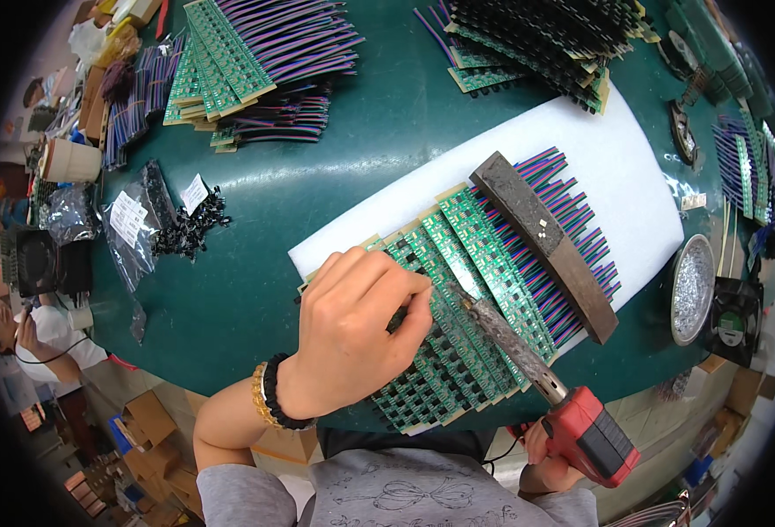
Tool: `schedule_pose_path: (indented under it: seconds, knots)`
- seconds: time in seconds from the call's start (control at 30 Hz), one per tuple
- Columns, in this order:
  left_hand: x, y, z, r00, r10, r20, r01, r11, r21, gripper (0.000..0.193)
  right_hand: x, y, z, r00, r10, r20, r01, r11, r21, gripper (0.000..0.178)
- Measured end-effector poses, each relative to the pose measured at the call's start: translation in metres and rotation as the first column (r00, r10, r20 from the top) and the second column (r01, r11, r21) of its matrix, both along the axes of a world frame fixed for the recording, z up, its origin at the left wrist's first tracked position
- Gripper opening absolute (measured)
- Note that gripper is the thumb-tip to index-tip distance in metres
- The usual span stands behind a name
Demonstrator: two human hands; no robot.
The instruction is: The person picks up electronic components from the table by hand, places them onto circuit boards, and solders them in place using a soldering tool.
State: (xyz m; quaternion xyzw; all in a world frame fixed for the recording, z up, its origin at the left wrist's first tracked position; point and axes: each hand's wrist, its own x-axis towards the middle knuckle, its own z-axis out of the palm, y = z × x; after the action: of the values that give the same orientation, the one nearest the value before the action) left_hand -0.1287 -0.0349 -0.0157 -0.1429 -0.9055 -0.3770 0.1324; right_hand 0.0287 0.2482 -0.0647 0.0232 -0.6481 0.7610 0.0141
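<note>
Green circuit boards (pixel 493 263) lie overlapped in a fanned row on a white foam sheet (pixel 642 167). Ribbons of purple, blue and black wires (pixel 594 237) run from their far right side, pinned under a dark bar (pixel 545 246). Over the left part of the boards, my left hand (pixel 361 325) is closed with thumb and forefinger pinched; whatever is between them is too small to make out. My right hand (pixel 550 461), partly hidden, grips a red-handled soldering gun (pixel 589 439). Its scorched metal barrel slants up to the left, tip at the boards close to my left fingertips.
Stacks of wired boards (pixel 229 61) and darker boards (pixel 537 44) occupy the table's far side. At left are a plastic bag (pixel 137 220) and a pile of small black parts (pixel 190 228). A metal dish (pixel 693 290) and a fan (pixel 734 321) stand right. Another person (pixel 45 338) sits far left.
</note>
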Motion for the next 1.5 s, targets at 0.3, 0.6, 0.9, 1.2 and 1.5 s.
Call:
schedule_pose_path:
  seconds: [0.3,0.6,0.9,1.2,1.5]
  knots:
    - [-0.001,-0.001,0.002,1.000,-0.011,0.012,0.012,1.000,-0.020,0.014,0.001,-0.005,0.001,0.994,-0.025,0.106,0.026,1.000,-0.001,0.060]
    - [-0.001,-0.002,0.003,1.000,-0.008,0.011,0.009,1.000,-0.026,0.014,-0.002,-0.010,0.007,0.994,-0.068,0.085,0.063,0.996,0.063,0.060]
    - [0.000,-0.001,0.002,1.000,-0.003,0.003,0.003,1.000,-0.021,0.013,0.005,-0.005,-0.001,1.000,-0.018,-0.009,0.018,0.997,0.070,0.056]
    - [0.000,-0.001,0.001,0.999,-0.007,-0.032,0.006,1.000,-0.015,0.013,0.003,-0.014,0.006,0.996,-0.087,0.009,0.087,0.996,0.032,0.066]
    - [0.002,-0.003,0.003,0.996,-0.016,-0.084,0.013,0.999,-0.029,0.011,-0.016,-0.023,0.013,0.997,0.043,-0.071,-0.052,0.990,-0.130,0.082]
